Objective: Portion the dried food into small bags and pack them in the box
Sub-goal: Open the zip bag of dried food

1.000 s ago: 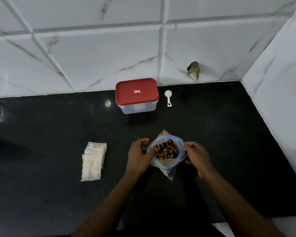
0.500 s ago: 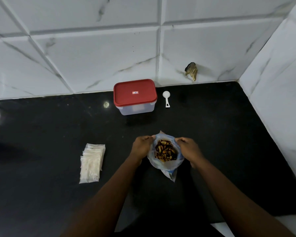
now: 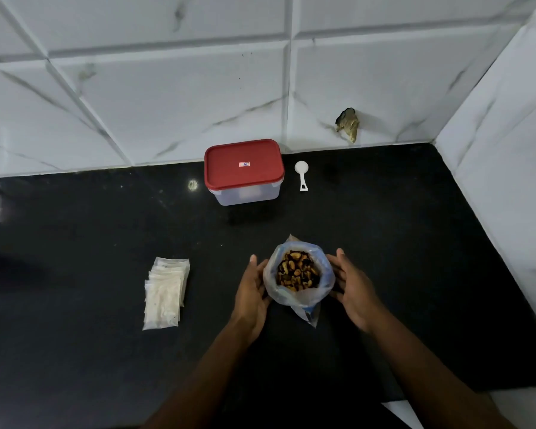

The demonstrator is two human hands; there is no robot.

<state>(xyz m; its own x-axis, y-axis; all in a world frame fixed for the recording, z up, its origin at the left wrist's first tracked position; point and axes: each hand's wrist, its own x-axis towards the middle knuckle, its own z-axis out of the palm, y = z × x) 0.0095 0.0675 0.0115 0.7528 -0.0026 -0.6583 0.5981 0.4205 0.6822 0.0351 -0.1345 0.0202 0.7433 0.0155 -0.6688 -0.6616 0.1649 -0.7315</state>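
Note:
A clear plastic bag [image 3: 291, 297] stands upright on the black counter [image 3: 90, 351] with its mouth rolled open, and brown dried food [image 3: 296, 272] shows inside. My left hand [image 3: 252, 292] lies against the bag's left side with straight fingers. My right hand [image 3: 351, 287] flanks the right side, fingers relaxed, close to or just touching the plastic. A stack of small empty bags [image 3: 166, 294] lies to the left. The clear box with its red lid [image 3: 243, 165] closed stands at the back, and a white scoop [image 3: 301, 174] lies right of it.
White marble-look tiled walls close the counter at the back and on the right. A small brown scrap [image 3: 348, 123] is stuck to the back wall near the corner. The counter's front edge runs near the bottom right.
Both hands pinched the bag's rim earlier. They have let go of it and now lie beside the bag with straighter fingers, and the mouth stands wider open.

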